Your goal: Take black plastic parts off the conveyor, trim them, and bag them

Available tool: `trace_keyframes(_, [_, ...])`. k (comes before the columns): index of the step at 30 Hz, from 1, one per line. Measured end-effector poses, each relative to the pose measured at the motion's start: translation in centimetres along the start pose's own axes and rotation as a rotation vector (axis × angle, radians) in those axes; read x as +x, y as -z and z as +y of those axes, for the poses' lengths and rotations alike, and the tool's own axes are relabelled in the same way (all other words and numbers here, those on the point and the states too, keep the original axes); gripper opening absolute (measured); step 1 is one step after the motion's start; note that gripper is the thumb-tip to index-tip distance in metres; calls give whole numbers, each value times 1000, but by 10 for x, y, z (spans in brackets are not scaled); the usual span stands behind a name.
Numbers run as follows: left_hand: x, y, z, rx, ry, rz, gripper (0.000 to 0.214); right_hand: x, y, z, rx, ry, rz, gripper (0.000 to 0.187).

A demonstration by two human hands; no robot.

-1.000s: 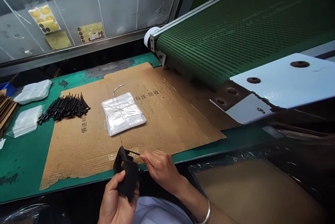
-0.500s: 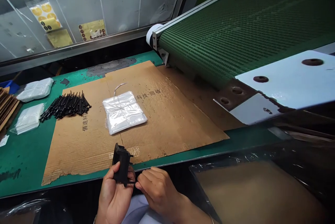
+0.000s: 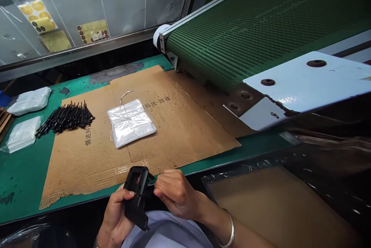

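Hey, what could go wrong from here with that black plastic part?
The black plastic part rests in the left hand near the bench edge, so it could drop if the right hand tugs at it. The loose heap of black pins could also get knocked and scatter across the cardboard sheet.

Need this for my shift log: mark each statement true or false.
The left hand grips a black plastic part: true.
A silver bangle circles the wrist of the right hand: true.
The bundle of clear plastic bags lies on the green mat: false, it lies on a cardboard sheet.
The black rods stand in a box: false, they lie heaped at the cardboard's edge.
The conveyor belt is blue: false, it is green.
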State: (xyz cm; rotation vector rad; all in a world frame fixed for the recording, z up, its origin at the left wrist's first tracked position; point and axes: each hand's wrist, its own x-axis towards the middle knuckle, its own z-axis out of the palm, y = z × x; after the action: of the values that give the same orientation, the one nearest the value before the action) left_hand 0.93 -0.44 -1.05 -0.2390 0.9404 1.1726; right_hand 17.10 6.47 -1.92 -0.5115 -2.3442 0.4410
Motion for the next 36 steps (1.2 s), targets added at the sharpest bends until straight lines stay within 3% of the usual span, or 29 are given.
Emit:
trace_keyframes(11, [1, -10, -9, 41, -97, -2, 13, 1, 1, -11, -84, 41, -19, 42])
trace_keyframes(15, [5, -8, -10, 13, -60, 73, 15, -1, 1, -11, -85, 56, -51, 43])
trace_keyframes(22, [9, -2, -5, -30, 6, 83, 15, -12, -2, -19, -55, 117, -143, 44])
trace_keyframes(28, [11, -1, -7, -49, -11, 35, 11, -11, 1, -23, -25, 5, -74, 47])
trace_keyframes(32, [9, -4, -11, -50, 17, 25, 15, -8, 1, -24, -39, 0, -97, 45])
trace_keyframes(36, [5, -6, -17, -52, -93, 74, 14, -6, -4, -23, -50, -21, -84, 44])
